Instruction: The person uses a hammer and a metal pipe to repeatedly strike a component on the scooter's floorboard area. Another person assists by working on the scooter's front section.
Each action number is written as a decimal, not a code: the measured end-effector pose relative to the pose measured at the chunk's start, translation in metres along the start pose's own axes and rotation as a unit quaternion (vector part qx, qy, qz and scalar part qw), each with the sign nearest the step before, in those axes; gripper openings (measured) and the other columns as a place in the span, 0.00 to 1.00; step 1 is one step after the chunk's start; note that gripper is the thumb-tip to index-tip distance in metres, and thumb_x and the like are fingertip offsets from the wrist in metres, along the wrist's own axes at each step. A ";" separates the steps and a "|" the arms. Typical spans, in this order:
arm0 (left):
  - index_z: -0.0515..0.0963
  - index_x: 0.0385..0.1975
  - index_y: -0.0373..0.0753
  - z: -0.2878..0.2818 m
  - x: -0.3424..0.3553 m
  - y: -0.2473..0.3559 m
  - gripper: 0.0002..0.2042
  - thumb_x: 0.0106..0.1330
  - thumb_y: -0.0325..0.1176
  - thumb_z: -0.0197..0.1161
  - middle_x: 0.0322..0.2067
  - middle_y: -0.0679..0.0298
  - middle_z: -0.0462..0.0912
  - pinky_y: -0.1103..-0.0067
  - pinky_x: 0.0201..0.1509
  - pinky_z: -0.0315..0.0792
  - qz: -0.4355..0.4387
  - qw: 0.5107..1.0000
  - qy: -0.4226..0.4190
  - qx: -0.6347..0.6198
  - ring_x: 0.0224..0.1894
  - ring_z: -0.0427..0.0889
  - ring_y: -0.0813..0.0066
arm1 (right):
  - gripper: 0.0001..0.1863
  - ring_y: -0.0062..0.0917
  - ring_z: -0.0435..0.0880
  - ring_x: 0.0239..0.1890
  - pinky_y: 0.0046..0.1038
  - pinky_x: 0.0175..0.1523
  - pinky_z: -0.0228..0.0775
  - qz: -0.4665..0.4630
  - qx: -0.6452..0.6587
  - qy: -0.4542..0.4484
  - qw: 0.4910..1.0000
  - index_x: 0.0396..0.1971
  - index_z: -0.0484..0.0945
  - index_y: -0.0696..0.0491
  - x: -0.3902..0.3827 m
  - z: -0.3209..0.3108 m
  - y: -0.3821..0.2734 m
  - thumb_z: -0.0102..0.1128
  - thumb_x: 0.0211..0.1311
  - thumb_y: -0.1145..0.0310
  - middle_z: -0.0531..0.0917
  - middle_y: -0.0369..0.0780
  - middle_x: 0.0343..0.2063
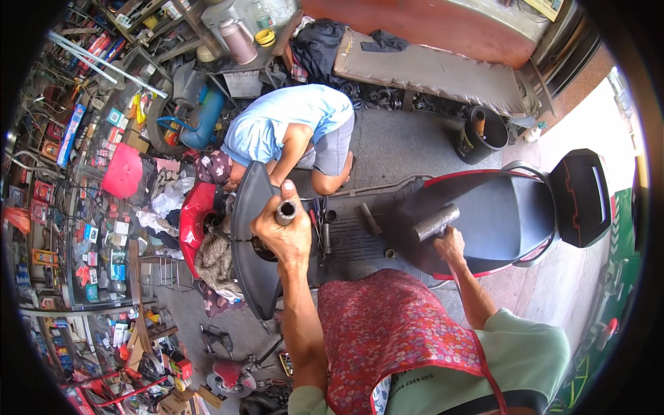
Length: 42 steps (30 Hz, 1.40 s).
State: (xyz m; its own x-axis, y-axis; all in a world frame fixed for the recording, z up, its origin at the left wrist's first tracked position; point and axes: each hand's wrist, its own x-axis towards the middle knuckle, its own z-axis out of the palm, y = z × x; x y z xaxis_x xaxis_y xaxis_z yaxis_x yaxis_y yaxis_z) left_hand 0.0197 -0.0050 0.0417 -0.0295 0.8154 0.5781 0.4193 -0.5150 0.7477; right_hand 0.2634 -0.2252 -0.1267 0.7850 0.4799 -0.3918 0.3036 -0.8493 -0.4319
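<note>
- Metal tube (286,220), grasped by left hand (286,238): probably stiff, slick; hold around its wall.
- Hammer (436,223), grasped by right hand (450,244): probably top-heavy, hard; hold low.

scooter (498,214) footboard (356,238): carrying loose parts || 10 o'clock: pliers (317,213) and short dark cylinder (330,216) resting || 9 o'clock: metal cylinder (326,238) sitting || 1 o'clock: slim metal tube (371,218) lying || 4 o'clock: small ring (391,254) resting || floor (398,149): bearing scooter, with black bucket (470,148) standing at footboard's 2 o'clock
</note>
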 end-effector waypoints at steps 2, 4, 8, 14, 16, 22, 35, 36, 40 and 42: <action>0.60 0.08 0.32 0.004 -0.001 0.013 0.23 0.62 0.32 0.62 0.06 0.62 0.56 0.73 0.15 0.49 -0.001 1.000 -0.005 -0.010 0.12 0.54 0.81 | 0.15 0.44 0.82 0.24 0.37 0.38 0.75 0.006 0.005 -0.007 1.000 0.28 0.76 0.63 -0.001 0.000 -0.002 0.54 0.39 0.68 0.81 0.53 0.21; 0.60 0.08 0.33 0.005 -0.005 0.028 0.23 0.62 0.32 0.62 0.06 0.62 0.56 0.73 0.15 0.49 -0.012 1.000 -0.011 -0.021 0.11 0.53 0.80 | 0.14 0.41 0.82 0.20 0.35 0.37 0.75 -0.010 -0.002 0.010 1.000 0.26 0.77 0.61 -0.001 0.002 0.000 0.53 0.42 0.67 0.80 0.52 0.18; 0.59 0.08 0.34 0.003 -0.007 0.042 0.23 0.61 0.32 0.63 0.06 0.65 0.56 0.75 0.15 0.48 0.003 0.999 -0.026 -0.033 0.12 0.53 0.82 | 0.13 0.41 0.82 0.21 0.36 0.38 0.75 -0.012 -0.011 0.019 1.000 0.25 0.78 0.61 -0.002 0.001 -0.001 0.54 0.43 0.66 0.80 0.51 0.18; 0.58 0.08 0.34 0.003 -0.003 0.048 0.24 0.61 0.31 0.63 0.07 0.67 0.54 0.75 0.15 0.46 0.004 0.998 -0.021 -0.053 0.13 0.52 0.83 | 0.14 0.44 0.82 0.27 0.38 0.41 0.74 -0.007 -0.020 0.026 0.999 0.26 0.78 0.60 0.011 0.018 0.021 0.54 0.42 0.66 0.81 0.53 0.21; 0.58 0.08 0.34 0.002 -0.005 0.050 0.24 0.60 0.31 0.64 0.07 0.68 0.54 0.76 0.16 0.47 0.002 0.999 -0.021 -0.045 0.13 0.52 0.84 | 0.14 0.45 0.82 0.27 0.38 0.41 0.74 0.002 -0.011 0.011 1.000 0.27 0.78 0.60 0.007 0.011 0.011 0.54 0.42 0.66 0.81 0.53 0.21; 0.58 0.08 0.34 0.000 -0.015 0.056 0.23 0.58 0.27 0.65 0.07 0.61 0.57 0.77 0.15 0.52 -0.010 0.996 -0.084 -0.029 0.13 0.52 0.80 | 0.15 0.45 0.82 0.28 0.38 0.42 0.74 -0.002 -0.014 0.005 1.000 0.27 0.78 0.60 0.003 0.005 0.007 0.54 0.42 0.65 0.81 0.52 0.21; 0.63 0.16 0.32 -0.027 -0.021 0.065 0.20 0.49 0.30 0.72 0.17 0.61 0.65 0.71 0.28 0.62 -0.065 0.985 -0.154 -0.046 0.21 0.66 0.66 | 0.14 0.40 0.83 0.20 0.34 0.35 0.76 -0.040 -0.035 0.038 0.998 0.28 0.77 0.63 0.008 0.014 0.016 0.54 0.41 0.69 0.81 0.52 0.19; 0.63 0.16 0.32 -0.029 -0.019 0.066 0.20 0.48 0.30 0.73 0.18 0.61 0.65 0.71 0.28 0.62 -0.067 0.983 -0.164 -0.036 0.21 0.66 0.66 | 0.14 0.40 0.83 0.21 0.34 0.35 0.76 -0.033 -0.025 0.032 0.999 0.28 0.77 0.63 0.007 0.012 0.013 0.54 0.41 0.69 0.81 0.52 0.19; 0.65 0.19 0.33 -0.034 -0.017 0.051 0.20 0.42 0.31 0.76 0.22 0.61 0.68 0.73 0.27 0.64 -0.060 0.978 -0.199 -0.028 0.22 0.69 0.69 | 0.15 0.40 0.83 0.21 0.34 0.35 0.76 -0.016 -0.013 0.016 1.000 0.29 0.77 0.63 0.010 0.013 0.015 0.54 0.41 0.68 0.81 0.51 0.19; 0.68 0.21 0.33 -0.034 -0.018 0.037 0.18 0.43 0.30 0.76 0.24 0.61 0.70 0.75 0.27 0.65 -0.025 0.978 -0.181 -0.102 0.23 0.71 0.72 | 0.15 0.40 0.83 0.21 0.34 0.35 0.76 -0.020 -0.021 0.016 0.999 0.29 0.77 0.63 0.011 0.015 0.018 0.54 0.42 0.68 0.81 0.51 0.19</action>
State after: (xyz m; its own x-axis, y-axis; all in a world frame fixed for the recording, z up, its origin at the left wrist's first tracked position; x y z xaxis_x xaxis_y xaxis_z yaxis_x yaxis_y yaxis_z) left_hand 0.0045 -0.0481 0.0701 0.2931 0.8619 0.4138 0.2345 -0.4844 0.8428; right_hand 0.2697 -0.2322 -0.1512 0.7880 0.5078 -0.3481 0.3582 -0.8380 -0.4116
